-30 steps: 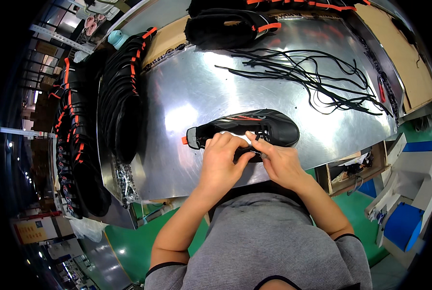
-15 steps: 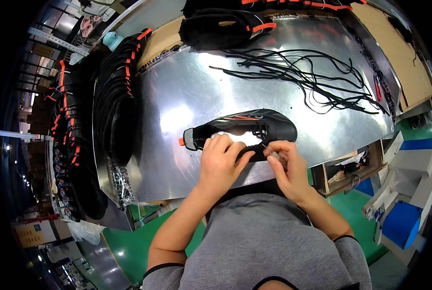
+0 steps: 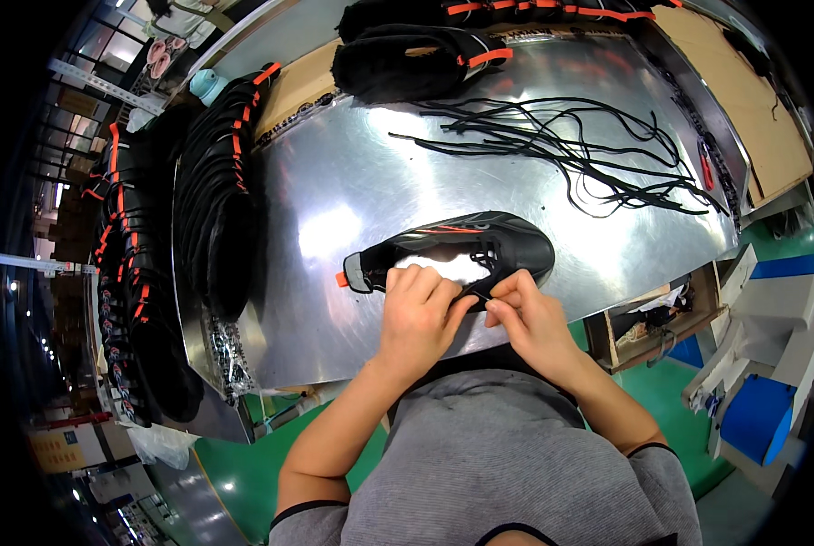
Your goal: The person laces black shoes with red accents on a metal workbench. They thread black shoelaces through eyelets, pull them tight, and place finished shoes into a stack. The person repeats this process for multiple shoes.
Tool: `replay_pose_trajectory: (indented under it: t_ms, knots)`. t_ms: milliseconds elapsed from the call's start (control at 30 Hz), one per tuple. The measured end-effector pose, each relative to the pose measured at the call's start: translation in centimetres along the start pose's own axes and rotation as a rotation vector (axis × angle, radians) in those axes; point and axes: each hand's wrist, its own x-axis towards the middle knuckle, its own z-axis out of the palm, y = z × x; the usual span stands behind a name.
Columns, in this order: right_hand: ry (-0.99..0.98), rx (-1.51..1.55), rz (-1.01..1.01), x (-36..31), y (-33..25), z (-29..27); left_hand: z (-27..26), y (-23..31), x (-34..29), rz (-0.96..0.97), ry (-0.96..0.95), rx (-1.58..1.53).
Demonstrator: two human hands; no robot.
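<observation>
A black shoe (image 3: 527, 244) with orange trim and an orange heel tab lies on its sole on the metal table, toe to the right. Its opening shows a white inside. My left hand (image 3: 414, 314) grips the shoe's near upper edge, thumb and fingers closed on the black material. Close beside it, my right hand (image 3: 530, 318) pinches at the near lacing edge. A thin pale sliver shows at its fingertips, too small to name. Part of the shoe's near side is hidden by my hands.
Loose black laces (image 3: 589, 164) spread over the far right of the metal table (image 3: 316, 300). Rows of black shoes with orange tabs (image 3: 220, 209) line the left, and more black shoes (image 3: 407, 64) stand at the back. An open drawer (image 3: 666, 323) juts out at right.
My right hand has moved slightly left and down, toward my left thumb. Its fingers are drawn closer together, and the greyish thing seen in them before is out of sight.
</observation>
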Motion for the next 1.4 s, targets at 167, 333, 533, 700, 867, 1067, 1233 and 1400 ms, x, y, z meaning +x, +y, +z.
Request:
replay_pose_trajectory:
  t_ms: [167,333,533,700,867,1067,1233,1400]
  knots:
    - [0.055,0.165,0.076,1.2,0.5,1.9,0.7,0.5,-1.1,0.043,-0.040,-0.082]
    - [-0.060,-0.127,-0.015,-0.6,-0.6,-1.3,-0.1,0.3,-1.3,0.077,-0.047,-0.028]
    - [-0.058,-0.194,-0.124,-1.2,-5.2,-6.6,-0.6,-0.1,-2.4,0.216,-0.035,0.065]
    - [-0.341,-0.563,-0.311,2.9,-3.9,-2.7,-1.3,0.0,-2.3,0.225,-0.068,0.048]
    - [-0.526,-0.278,-0.240,5.4,-2.0,-3.1,-1.2,-1.0,-2.4,0.172,-0.022,0.028]
    - [-0.600,-0.339,-0.138,6.4,-3.2,-3.4,-0.4,-1.7,-2.9,0.283,0.021,0.055]
    - [-0.742,-0.442,-0.339,8.3,-2.8,-3.6,-0.2,-1.8,-2.9,0.293,0.049,0.036]
    - [-0.215,-0.478,-0.742,4.6,0.2,-1.9,-0.7,-1.2,-2.0,0.206,-0.014,-0.061]
